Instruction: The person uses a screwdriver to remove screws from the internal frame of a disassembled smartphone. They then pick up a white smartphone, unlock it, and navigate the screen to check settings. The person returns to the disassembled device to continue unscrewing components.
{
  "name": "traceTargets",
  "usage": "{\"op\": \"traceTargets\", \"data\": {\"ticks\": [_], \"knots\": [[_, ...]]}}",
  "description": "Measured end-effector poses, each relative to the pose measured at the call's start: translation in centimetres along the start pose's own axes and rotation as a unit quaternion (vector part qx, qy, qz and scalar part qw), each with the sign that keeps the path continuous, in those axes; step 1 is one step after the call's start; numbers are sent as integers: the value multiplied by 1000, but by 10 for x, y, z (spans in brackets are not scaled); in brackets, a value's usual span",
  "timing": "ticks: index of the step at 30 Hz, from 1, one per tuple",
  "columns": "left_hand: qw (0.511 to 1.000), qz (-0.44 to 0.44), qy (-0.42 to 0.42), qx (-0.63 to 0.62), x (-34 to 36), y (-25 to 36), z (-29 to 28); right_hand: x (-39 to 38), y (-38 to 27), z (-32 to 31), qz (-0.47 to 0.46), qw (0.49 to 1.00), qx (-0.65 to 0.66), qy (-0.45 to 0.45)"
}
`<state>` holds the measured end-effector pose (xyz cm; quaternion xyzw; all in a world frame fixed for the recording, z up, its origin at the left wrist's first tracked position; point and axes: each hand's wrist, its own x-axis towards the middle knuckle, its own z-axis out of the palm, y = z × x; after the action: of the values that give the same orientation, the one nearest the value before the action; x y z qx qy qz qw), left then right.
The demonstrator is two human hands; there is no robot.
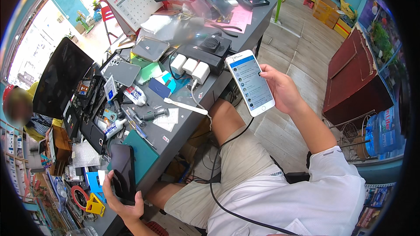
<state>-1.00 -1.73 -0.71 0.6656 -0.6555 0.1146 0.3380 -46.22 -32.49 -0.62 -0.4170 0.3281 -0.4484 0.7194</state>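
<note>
My right hand [286,89] holds a white smartphone [251,83] up over the floor, its thumb on the right edge of the lit screen, which shows a list under a blue bar. A black cable hangs down behind it. At the table's near left edge, my left hand [124,203] grips the lower end of a black smartphone [121,161], fingers along one side and thumb at the other. Its screen is dark, and it lies partly over a green mat [142,153]. Beside the left fingertips is a small white piece [102,177].
The grey table [175,137] is crowded with glue tubes [135,95], screwdrivers, a white brush [188,106], white chargers [200,72] on a black power strip, phone parts and a desk calendar [134,6]. A brown cabinet [350,76] and water bottles [387,131] stand right. Another person [33,109] is far left.
</note>
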Motion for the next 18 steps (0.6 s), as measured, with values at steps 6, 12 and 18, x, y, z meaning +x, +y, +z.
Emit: {"op": "traceTargets", "data": {"ticks": [6,12,18], "knots": [[1000,-2,0,-2,-1,-1,0,1,2,-3,-2,1000,2,-2],[1000,-3,1,-5,-1,-1,0,0,1,-1,0,1000,-6,2],[1000,-5,-3,-1,0,0,0,1,2,-3,5,1000,0,-5]]}}
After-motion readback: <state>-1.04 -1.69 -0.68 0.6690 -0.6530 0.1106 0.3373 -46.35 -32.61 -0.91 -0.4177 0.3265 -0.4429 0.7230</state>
